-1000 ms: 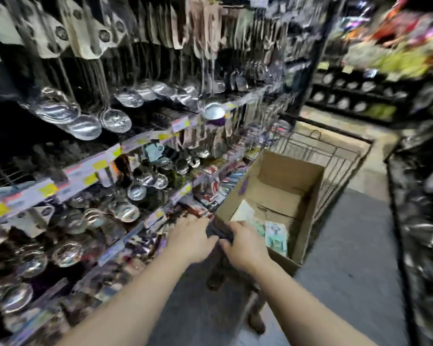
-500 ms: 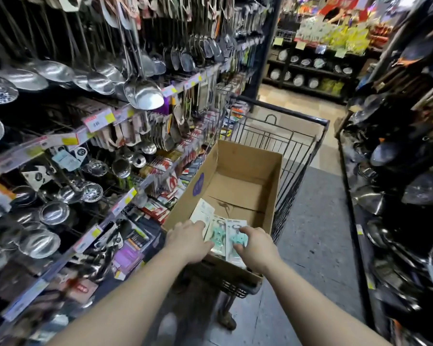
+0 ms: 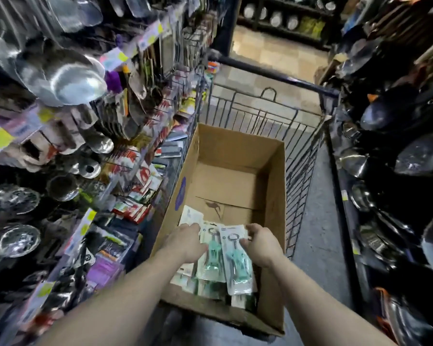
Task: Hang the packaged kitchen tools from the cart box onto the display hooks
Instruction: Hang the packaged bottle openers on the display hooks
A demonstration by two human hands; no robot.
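Head view: both my hands are down in the cardboard box (image 3: 238,156) in the wire cart (image 3: 308,151), where a heap of flat carded packs (image 3: 236,260) remains unhung. My left hand (image 3: 186,242) presses the glossy pile, fingers relaxed. My right hand (image 3: 261,245) pinches the top teal-handled pack's edge.

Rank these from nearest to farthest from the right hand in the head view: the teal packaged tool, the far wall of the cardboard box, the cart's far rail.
1. The teal packaged tool, under the right hand's fingers, at the near end of the box.
2. The far wall of the cardboard box, ahead of the hand.
3. The cart's far rail, beyond the box.
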